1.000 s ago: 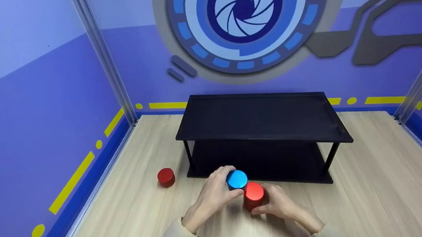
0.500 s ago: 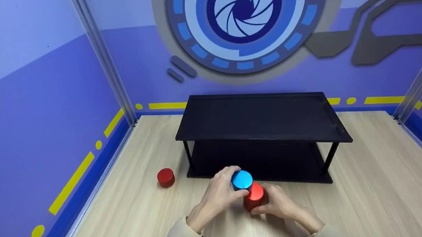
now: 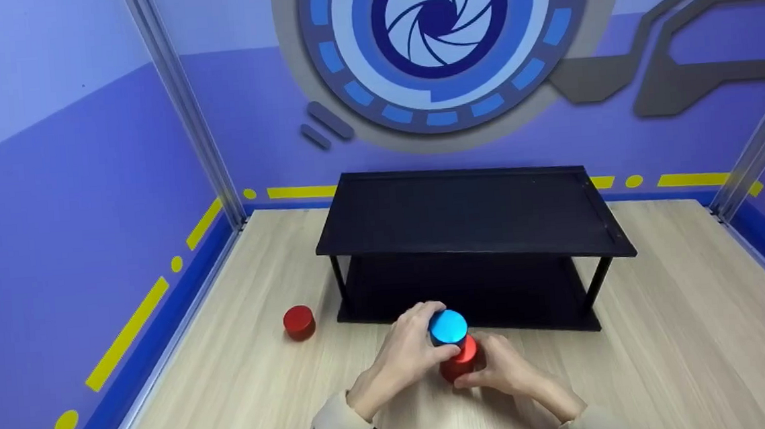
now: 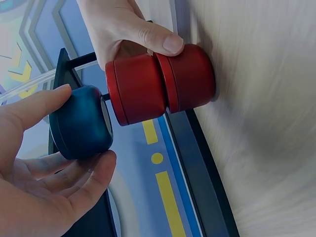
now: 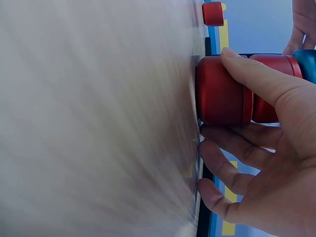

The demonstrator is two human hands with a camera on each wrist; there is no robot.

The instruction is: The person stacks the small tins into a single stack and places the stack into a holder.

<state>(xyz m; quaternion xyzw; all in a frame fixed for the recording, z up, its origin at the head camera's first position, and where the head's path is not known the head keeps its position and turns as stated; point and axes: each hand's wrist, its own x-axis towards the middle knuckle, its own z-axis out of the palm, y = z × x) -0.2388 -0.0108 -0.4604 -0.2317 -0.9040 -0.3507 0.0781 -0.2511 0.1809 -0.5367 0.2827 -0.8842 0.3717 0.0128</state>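
Blue tin (image 3: 449, 327): head view, hanging over two near stacked red tins (image 3: 459, 368); showing a lone red tin (image 3: 299, 322) unstacked at left. Left wrist: pinching with left hand (image 4: 47, 200), not yet sitting squarely on top. Right wrist: gripping lower red tin (image 5: 221, 94) with right hand (image 5: 286, 160), fingers bending.

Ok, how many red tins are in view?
3. One red tin stands left of the black shelf; two are stacked in front of it, the lower tin held by the right hand, the upper tin atop. Others may hide behind the shelf.
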